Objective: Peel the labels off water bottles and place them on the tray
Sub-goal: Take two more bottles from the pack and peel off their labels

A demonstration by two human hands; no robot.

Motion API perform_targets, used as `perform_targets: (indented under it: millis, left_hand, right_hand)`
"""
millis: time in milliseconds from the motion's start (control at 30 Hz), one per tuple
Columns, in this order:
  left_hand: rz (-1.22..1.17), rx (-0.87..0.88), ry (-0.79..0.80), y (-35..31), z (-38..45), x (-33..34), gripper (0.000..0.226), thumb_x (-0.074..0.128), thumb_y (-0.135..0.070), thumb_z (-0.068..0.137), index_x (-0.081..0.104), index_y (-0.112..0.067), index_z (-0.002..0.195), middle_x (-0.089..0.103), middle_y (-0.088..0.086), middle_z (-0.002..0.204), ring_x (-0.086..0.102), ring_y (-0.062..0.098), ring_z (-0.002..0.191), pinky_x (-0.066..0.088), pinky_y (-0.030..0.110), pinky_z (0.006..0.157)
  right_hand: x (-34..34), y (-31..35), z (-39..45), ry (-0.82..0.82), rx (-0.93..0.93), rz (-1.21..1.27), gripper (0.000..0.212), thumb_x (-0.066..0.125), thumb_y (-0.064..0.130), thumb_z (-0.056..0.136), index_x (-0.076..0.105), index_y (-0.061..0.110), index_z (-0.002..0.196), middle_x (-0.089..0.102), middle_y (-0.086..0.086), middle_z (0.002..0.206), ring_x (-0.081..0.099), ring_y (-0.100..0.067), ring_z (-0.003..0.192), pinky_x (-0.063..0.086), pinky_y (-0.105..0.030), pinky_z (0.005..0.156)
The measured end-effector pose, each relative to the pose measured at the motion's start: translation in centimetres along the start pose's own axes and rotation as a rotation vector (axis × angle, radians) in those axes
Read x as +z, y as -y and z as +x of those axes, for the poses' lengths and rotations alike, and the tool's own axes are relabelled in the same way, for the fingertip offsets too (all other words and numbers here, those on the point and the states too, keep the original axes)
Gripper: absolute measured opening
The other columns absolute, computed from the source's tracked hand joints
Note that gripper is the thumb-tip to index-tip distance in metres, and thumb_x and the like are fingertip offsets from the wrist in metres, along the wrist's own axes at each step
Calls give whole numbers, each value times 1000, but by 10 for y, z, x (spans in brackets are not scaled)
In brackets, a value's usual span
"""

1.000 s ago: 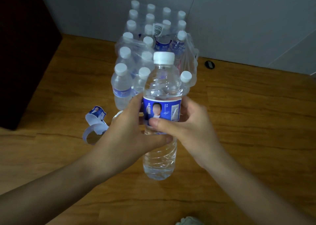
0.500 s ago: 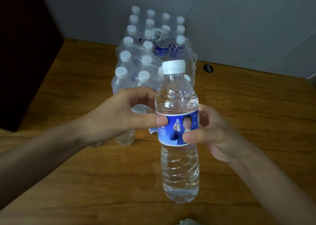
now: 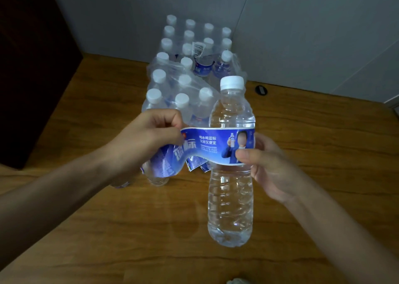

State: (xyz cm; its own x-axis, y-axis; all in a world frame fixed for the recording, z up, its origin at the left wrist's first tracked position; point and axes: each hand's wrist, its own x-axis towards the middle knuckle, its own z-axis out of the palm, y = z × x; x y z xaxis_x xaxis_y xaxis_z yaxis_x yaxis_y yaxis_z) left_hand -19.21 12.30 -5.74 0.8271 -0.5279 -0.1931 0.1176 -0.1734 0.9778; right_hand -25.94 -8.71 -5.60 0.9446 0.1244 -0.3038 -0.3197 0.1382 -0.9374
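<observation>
My right hand point(image 3: 269, 164) grips the upright bottle point(image 3: 231, 188) above the wooden floor point(image 3: 313, 197); my left hand point(image 3: 151, 139) pinches the blue label point(image 3: 207, 145), peeled leftward but still attached under my right thumb.

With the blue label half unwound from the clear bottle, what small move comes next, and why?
Probably the left hand keeps pulling the blue printed label leftward, since its right end clings to the clear plastic water bottle, which the right hand grips.
</observation>
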Motion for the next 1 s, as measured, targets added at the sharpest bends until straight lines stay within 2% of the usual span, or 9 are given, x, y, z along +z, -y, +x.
perform_targets:
  millis: [100, 200, 267, 367, 500, 667, 767, 867, 1000]
  left_hand:
    - [-66, -87, 29, 1, 0, -1, 10, 57, -11, 67, 48, -15, 69, 61, 17, 76, 63, 24, 70, 44, 19, 46]
    - [-6, -164, 130, 3, -1, -1, 22, 60, -20, 67, 59, -19, 89, 74, 0, 83, 71, 11, 72, 48, 15, 45]
    - [59, -148, 165, -2, -2, 4, 17, 65, -30, 69, 65, -24, 84, 73, -3, 79, 67, 6, 62, 46, 13, 47]
    - [125, -64, 179, -7, -3, 12, 29, 76, -44, 72, 70, -18, 82, 72, 4, 77, 67, 15, 67, 50, 17, 57]
    - [174, -10, 167, -8, -2, 16, 48, 65, -49, 71, 68, -6, 93, 69, 21, 82, 66, 36, 77, 55, 37, 66]
    - [103, -46, 165, -8, -5, 19, 21, 60, -32, 81, 70, -18, 92, 70, 5, 74, 62, 5, 60, 51, 18, 58]
    - [60, -51, 149, -7, -5, 20, 17, 59, -23, 86, 70, -15, 96, 72, 5, 81, 64, 9, 64, 53, 19, 63]
    - [12, -82, 119, -7, -4, 19, 19, 58, -20, 88, 69, -10, 100, 71, 2, 78, 66, 9, 65, 52, 18, 57]
    - [-43, -140, 97, -3, -3, 14, 18, 57, -19, 88, 68, -11, 99, 72, -1, 75, 65, 4, 60, 50, 15, 52]
  right_hand:
    - [2, -7, 3, -76, 26, -89, 27, 73, 35, 43, 70, 41, 69, 72, 15, 78, 60, -8, 74, 31, -23, 53]
    - [5, -12, 5, -86, 34, -85, 45, 78, 32, 46, 69, 33, 90, 74, 6, 90, 70, -15, 82, 49, -27, 66]
    - [8, -13, 6, -102, 35, -82, 54, 81, 25, 52, 64, 24, 104, 73, 0, 98, 72, -20, 88, 56, -30, 68]
    - [14, -12, 7, -143, 22, -120, 56, 76, 20, 62, 58, 23, 115, 72, -3, 106, 71, -21, 94, 57, -32, 73]
    - [19, -14, 8, -200, 15, -156, 54, 75, 21, 66, 57, 25, 116, 71, -2, 107, 70, -19, 95, 59, -36, 77]
    - [23, -12, 2, -191, 25, -194, 49, 77, 36, 72, 59, 30, 116, 72, 4, 106, 69, -11, 96, 55, -28, 78]
    - [26, -6, -2, -156, 65, -159, 43, 67, 45, 73, 61, 32, 114, 73, 4, 105, 70, -12, 96, 53, -32, 81]
    - [23, -2, -4, -102, 59, -160, 40, 74, 34, 75, 63, 30, 113, 72, 1, 108, 68, -17, 102, 50, -39, 92]
    - [13, -1, -4, 0, 94, -185, 56, 70, 17, 67, 58, 34, 119, 70, 1, 113, 65, -18, 107, 49, -41, 96]
